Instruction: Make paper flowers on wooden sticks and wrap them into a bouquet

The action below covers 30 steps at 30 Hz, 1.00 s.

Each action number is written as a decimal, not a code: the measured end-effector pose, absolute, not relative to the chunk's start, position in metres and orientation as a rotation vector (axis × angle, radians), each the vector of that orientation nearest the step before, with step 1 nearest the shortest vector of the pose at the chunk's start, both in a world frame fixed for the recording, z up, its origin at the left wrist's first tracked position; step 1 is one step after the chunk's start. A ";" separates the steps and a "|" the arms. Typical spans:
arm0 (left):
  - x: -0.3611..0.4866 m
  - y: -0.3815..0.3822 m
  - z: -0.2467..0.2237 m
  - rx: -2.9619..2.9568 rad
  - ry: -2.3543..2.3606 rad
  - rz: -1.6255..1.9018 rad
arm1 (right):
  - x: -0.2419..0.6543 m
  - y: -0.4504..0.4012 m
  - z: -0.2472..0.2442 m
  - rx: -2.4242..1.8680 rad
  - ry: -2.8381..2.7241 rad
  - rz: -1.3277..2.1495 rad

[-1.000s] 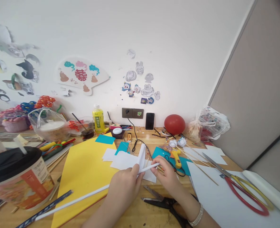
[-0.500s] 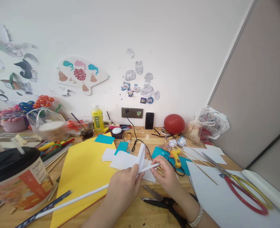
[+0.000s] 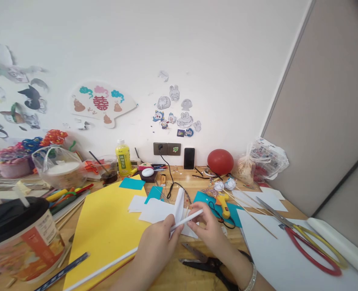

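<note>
Head view: left hand (image 3: 157, 246) & right hand (image 3: 210, 232) both pinch a thin white paper roll (image 3: 185, 219), fingers closed on it, w/ the roll slanting from the right hand's fingertips down-left over the yellow sheet (image 3: 106, 226). Black scissors (image 3: 206, 262) lie just below the roll, betw. the wrists. Folded white paper (image 3: 166, 208) sits just behind the roll; glue gun (image 3: 223, 200) near its upper-right end; big cup (image 3: 18, 238) well left.
</note>
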State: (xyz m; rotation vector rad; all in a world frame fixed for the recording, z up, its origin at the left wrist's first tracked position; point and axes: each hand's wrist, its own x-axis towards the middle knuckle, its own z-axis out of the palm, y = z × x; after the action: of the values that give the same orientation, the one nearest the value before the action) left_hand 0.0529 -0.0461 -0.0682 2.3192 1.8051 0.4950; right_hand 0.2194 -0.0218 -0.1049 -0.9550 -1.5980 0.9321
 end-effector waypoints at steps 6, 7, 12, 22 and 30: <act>0.053 -0.047 -0.071 2.339 1.825 0.514 | 0.217 -0.023 -0.109 -0.963 -1.505 1.038; 0.054 -0.047 -0.071 2.349 1.831 0.512 | 0.217 -0.023 -0.110 -0.956 -1.489 1.057; 0.054 -0.049 -0.073 2.453 1.849 0.527 | 0.215 -0.021 -0.110 -0.884 -1.422 1.129; 0.054 -0.049 -0.071 2.382 1.846 0.541 | 0.213 -0.022 -0.109 -0.891 -1.419 1.129; 0.056 -0.049 -0.075 2.381 1.860 0.524 | 0.211 -0.020 -0.114 -0.911 -1.388 1.118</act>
State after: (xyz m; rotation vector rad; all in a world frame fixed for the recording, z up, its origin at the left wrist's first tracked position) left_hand 0.0556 -0.0488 -0.0745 2.3806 1.8604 0.5239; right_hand 0.2106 -0.0198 -0.1139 -0.9106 -1.3879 1.1182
